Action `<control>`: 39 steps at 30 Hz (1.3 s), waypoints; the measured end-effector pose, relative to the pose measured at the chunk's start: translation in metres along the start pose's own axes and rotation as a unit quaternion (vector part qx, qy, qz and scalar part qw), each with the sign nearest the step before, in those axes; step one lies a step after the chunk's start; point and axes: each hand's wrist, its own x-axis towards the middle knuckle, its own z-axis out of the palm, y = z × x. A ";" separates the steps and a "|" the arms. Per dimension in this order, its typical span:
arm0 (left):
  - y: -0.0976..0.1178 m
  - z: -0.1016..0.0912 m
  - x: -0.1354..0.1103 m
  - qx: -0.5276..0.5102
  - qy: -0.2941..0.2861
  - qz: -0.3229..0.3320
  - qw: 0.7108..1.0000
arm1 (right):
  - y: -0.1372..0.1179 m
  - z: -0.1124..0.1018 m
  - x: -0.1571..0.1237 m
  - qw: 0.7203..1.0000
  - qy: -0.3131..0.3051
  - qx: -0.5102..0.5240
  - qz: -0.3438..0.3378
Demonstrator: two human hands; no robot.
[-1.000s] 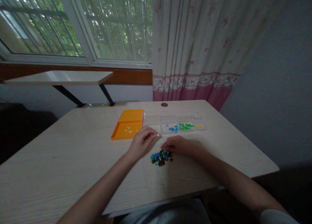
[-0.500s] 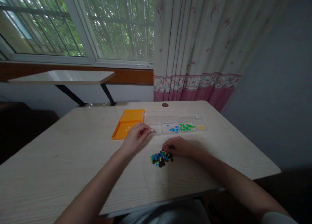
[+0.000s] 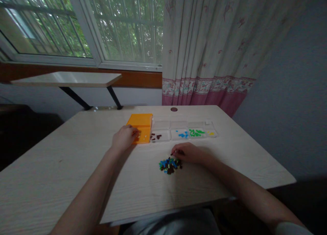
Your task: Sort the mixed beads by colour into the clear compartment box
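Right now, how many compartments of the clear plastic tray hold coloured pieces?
4, front row: brown pieces leftmost, then blue pieces, green pieces, yellow pieces rightmost; pale ones may hide.

No legible text anywhere

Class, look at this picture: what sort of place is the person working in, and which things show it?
Probably a room in a home. A flowered curtain hangs beside a barred window, and the pale wooden table holds a clear sorting tray and a pile of small coloured pieces.
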 end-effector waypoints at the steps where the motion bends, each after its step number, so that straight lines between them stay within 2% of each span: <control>1: 0.003 -0.001 -0.001 -0.006 0.014 0.002 1.000 | 0.000 0.000 0.000 1.000 0.006 0.006 0.001; 3: 0.015 -0.003 -0.005 -0.040 0.047 0.028 0.998 | 0.001 0.001 0.000 0.999 0.023 0.023 -0.002; 5: 0.032 -0.004 -0.011 -0.106 0.068 0.087 0.988 | 0.003 0.002 0.001 0.998 0.045 0.042 -0.003; 9: 0.072 -0.001 -0.026 -0.241 0.049 0.220 0.944 | 0.007 0.006 0.004 0.994 0.083 0.071 0.012; 12: 0.092 0.002 -0.035 -0.255 0.038 0.283 0.924 | 0.005 0.006 0.005 0.991 0.094 0.097 0.025; 15: 0.099 0.004 -0.039 -0.236 0.041 0.317 0.918 | 0.001 0.005 0.006 0.988 0.090 0.119 0.029; 28: 0.100 0.008 -0.040 -0.258 0.057 0.326 0.908 | 0.001 0.006 0.008 0.981 0.106 0.160 0.020; 32: 0.096 0.003 -0.036 -0.311 0.081 0.275 0.906 | 0.002 0.006 0.006 0.991 0.096 0.092 -0.009; 36: 0.087 -0.005 -0.031 -0.368 0.139 0.201 0.897 | 0.003 0.006 0.006 0.999 0.039 0.008 -0.035; 39: 0.083 -0.010 -0.029 -0.391 0.178 0.173 0.886 | 0.003 0.006 0.007 0.998 0.010 -0.032 -0.043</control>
